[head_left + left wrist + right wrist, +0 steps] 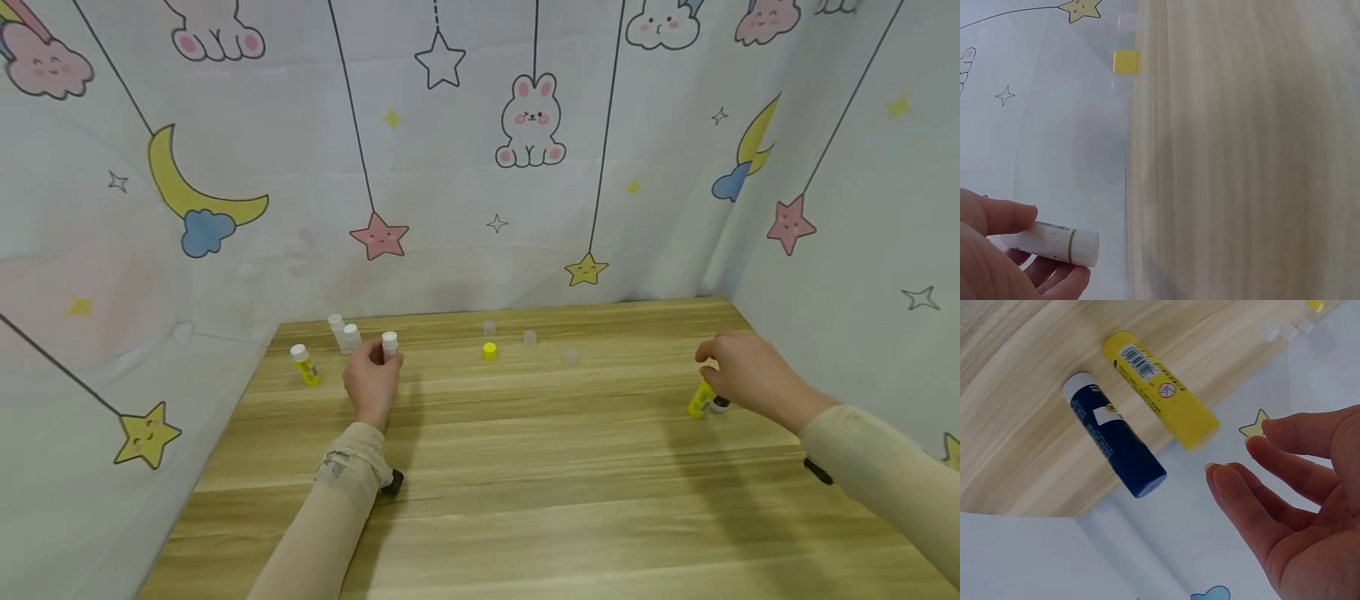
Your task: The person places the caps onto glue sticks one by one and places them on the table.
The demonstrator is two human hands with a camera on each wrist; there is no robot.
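My left hand (372, 383) grips a white glue stick (1047, 242) between thumb and fingers; its top (389, 340) pokes up above the hand in the head view. Two more white glue sticks (351, 337) stand just behind that hand, and a yellow glue stick with a white cap (305, 365) stands to its left. At the right side, my right hand (750, 375) hovers with nothing in its loosely bent fingers. Close by it, a yellow glue stick (1163, 394) and a dark blue glue stick (1113, 434) stand side by side, apart from the fingertips in the right wrist view.
A yellow cap (490, 351) sits toward the back middle of the wooden table (525, 492). Around it are several translucent caps (530, 337). A printed white curtain (465, 192) hangs behind the table's back edge.
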